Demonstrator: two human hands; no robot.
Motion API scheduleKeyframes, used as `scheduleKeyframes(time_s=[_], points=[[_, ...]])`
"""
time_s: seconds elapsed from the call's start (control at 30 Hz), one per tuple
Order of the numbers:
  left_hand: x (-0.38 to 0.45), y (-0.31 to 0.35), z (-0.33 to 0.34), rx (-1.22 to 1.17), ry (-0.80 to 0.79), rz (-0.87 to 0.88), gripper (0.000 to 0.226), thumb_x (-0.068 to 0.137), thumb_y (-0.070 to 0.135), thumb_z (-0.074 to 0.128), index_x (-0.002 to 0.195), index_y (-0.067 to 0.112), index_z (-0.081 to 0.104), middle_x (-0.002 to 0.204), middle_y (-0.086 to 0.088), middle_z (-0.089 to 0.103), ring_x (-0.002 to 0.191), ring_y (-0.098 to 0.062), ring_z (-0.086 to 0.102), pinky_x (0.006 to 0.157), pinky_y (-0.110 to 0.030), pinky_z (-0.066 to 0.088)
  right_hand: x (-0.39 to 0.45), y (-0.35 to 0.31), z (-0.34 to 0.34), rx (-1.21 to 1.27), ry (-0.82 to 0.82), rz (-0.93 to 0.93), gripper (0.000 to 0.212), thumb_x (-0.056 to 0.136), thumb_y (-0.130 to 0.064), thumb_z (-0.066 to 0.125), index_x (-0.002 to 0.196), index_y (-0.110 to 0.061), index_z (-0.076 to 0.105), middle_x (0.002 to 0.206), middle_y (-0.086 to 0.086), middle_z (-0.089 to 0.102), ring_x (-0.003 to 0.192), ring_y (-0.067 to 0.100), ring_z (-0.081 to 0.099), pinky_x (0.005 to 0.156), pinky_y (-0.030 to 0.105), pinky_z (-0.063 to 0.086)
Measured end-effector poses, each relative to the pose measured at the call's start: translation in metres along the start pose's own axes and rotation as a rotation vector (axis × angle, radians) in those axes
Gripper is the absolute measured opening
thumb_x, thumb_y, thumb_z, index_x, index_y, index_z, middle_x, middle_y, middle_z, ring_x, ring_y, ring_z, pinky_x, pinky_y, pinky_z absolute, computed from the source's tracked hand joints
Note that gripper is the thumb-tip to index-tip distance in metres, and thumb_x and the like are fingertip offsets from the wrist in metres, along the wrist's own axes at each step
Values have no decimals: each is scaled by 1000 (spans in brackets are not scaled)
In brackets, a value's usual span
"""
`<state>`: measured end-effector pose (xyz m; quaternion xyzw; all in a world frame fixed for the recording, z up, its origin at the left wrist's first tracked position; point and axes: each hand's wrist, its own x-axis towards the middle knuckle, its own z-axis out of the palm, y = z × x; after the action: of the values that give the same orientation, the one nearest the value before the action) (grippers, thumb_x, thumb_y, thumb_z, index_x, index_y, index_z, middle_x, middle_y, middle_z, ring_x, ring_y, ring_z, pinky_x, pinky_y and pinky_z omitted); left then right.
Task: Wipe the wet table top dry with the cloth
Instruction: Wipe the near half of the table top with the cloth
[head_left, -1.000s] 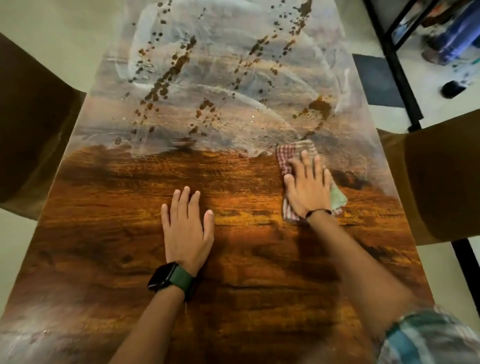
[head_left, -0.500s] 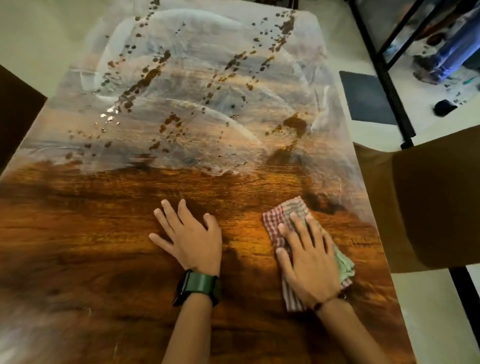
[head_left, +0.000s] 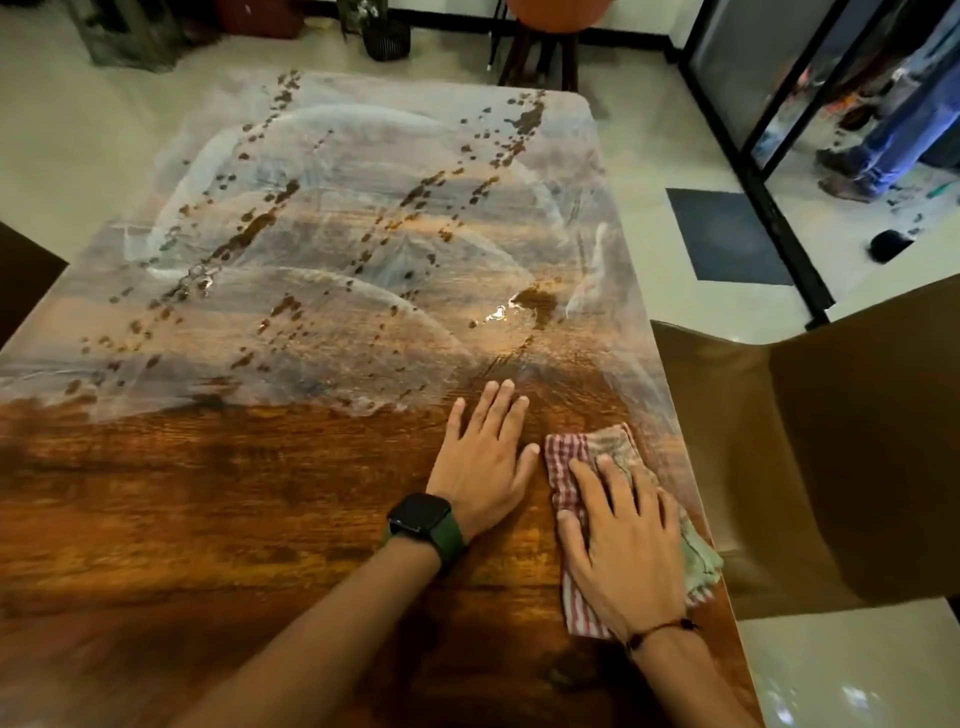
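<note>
Keep your right hand (head_left: 618, 540) flat on the cloth (head_left: 587, 452), fingers spread and pressing it against the surface (head_left: 208, 519) near the right edge. The cloth lies folded under the palm, its checked end showing ahead of the fingertips. Your left hand (head_left: 483, 462) rests flat just beside it, fingers straight and slightly spread, holding nothing; use it only as a brace.

For the stroke, judge the next pass as forward into the filmed area. Maintain even palm pressure and overlap each pass. The small puddle (head_left: 530, 304) ahead of the cloth will likely need a slower pass, or the cloth will smear it.

The near half of the surface looks dark and dry; the far half carries a pale streaked film with lines of droplets (head_left: 249, 234). A brown chair (head_left: 805, 457) stands at the right edge. A dark floor mat (head_left: 727, 234) lies beyond it.
</note>
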<state>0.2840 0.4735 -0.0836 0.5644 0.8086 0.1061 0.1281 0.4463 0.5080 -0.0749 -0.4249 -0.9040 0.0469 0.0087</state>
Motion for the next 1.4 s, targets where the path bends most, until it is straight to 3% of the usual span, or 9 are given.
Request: scheduleKeyframes(time_s=[0.07,0.13,0.23,0.33,0.57,0.67,0.9,1.2,1.4], points=[[3,-2,3,37,-14,55,62,92,47,9,147,19,6,157,0,-1,142,-13,-9,112,-39,-12,14,8,4,-12,10,39,50,82,-45,36,118,-19,60,112,13,62,107,33,55,87,48,45],[2,-2,7,75,12,61,63,91,48,4,147,18,6,157,0,-1,142,-13,-9,112,-39,-10,50,12,4,0,16,97,56,85,-48,29,128,-20,52,130,16,52,124,35,44,99,52,36],[1,0,9,121,26,54,73,83,50,-7,147,18,5,157,-1,-2,143,-15,-8,113,-40,-8,115,23,10,56,-86,125,59,95,-52,19,150,-29,15,159,4,5,145,27,-3,115,52,1],[3,-1,9,130,22,71,73,82,50,-8,147,19,3,156,0,-4,143,-15,-9,112,-40,-8,144,30,9,57,-158,102,57,98,-51,16,149,-33,-2,158,-2,-13,144,24,-16,115,51,-8],[3,1,13,144,34,63,66,88,48,2,146,17,10,155,-2,3,142,-19,-3,110,-43,-8,21,20,11,19,-63,88,61,93,-55,2,148,-33,16,156,1,17,144,30,15,111,55,13],[5,2,14,141,45,47,69,86,47,-2,147,17,8,156,-3,2,143,-20,-3,111,-44,-6,47,25,12,28,-139,126,64,84,-59,-6,145,-41,-7,156,-8,-10,145,25,-10,113,54,-4],[11,3,17,135,30,29,77,75,49,-13,147,22,-1,156,1,-6,143,-18,-10,113,-45,-7,152,43,6,103,-148,228,52,98,-50,16,148,-43,1,158,-10,-10,145,21,-14,111,61,1],[2,0,9,136,-12,66,77,78,49,-14,147,20,2,157,-2,-3,143,-19,-8,114,-42,-6,-10,17,2,37,-140,311,75,82,-60,-5,149,-33,15,159,-5,1,146,22,-6,112,55,9],[-13,-21,-1,202,134,99,58,90,41,22,132,9,47,141,-15,43,132,-28,38,106,-48,27,118,42,4,113,-37,290,62,98,-46,27,149,-14,15,159,3,4,145,24,-1,116,48,7]])
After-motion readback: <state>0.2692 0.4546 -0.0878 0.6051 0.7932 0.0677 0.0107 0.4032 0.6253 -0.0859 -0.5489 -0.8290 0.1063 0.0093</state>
